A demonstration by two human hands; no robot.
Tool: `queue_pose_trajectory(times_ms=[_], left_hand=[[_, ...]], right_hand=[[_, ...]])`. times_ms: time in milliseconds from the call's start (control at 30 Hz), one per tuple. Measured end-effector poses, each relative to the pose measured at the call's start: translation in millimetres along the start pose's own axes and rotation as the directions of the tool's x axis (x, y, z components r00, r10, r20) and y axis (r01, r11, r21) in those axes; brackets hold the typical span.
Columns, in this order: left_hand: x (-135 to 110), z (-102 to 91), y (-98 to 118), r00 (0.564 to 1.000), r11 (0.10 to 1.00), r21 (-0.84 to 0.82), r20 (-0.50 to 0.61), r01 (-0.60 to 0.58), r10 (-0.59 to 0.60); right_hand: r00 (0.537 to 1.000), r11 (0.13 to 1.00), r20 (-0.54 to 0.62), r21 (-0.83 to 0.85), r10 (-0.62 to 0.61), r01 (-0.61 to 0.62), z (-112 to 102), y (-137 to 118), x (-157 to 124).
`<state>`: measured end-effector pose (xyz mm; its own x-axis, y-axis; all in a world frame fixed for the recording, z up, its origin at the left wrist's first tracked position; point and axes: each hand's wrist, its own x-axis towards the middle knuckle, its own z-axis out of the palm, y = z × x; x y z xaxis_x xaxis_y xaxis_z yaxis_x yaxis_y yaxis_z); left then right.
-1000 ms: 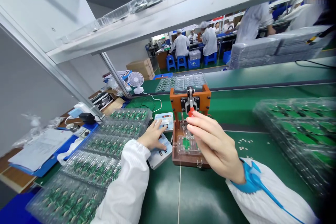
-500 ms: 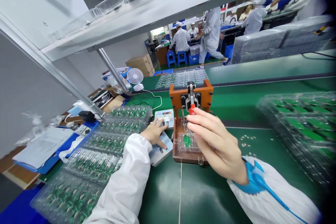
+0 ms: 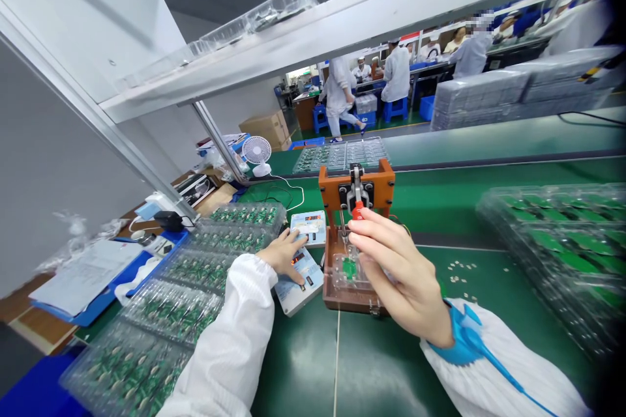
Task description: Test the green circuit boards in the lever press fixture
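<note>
Nearby — board trays [image 3: 83,365], white fan [image 3: 257,150] — right hand [image 3: 403,273] before press [image 3: 328,194].

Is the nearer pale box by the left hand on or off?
On: the nearer box shows lit red digits beside the left hand.

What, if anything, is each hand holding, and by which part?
Right hand: the lever, by its red grip. Left hand: nothing, spread over the boxes.

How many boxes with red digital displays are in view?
2: the near box, partly beneath the left hand, and the far box, just behind it.
</note>
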<state>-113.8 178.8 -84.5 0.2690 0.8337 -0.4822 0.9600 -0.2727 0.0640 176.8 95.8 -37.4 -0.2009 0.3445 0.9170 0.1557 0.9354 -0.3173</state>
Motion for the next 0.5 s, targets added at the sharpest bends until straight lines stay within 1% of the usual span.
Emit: queue_pose_trajectory(times_ms=[67, 167, 500], left_hand=[[0.1, -1.6, 3.1, 0.999, 1.0, 0.014, 0.038, 0.004, -0.005], [-1.5, -4.7, 7.6, 0.998, 1.0, 0.023, 0.064, 0.014, -0.015], [-1.4, -5.9, 9.4, 0.994, 0.997, 0.049, 0.087, 0.056, -0.06]], right_hand=[[1.0, 1.0, 0.001, 0.002, -0.009, 0.009, 0.3, -0.2, 0.4], [1.0, 1.0, 0.002, 0.006, -0.017, 0.017, 0.1, -1.1, 0.6], [1.0, 1.0, -0.012, 0.002, 0.002, -0.002, 1.6, -3.0, 0.2]])
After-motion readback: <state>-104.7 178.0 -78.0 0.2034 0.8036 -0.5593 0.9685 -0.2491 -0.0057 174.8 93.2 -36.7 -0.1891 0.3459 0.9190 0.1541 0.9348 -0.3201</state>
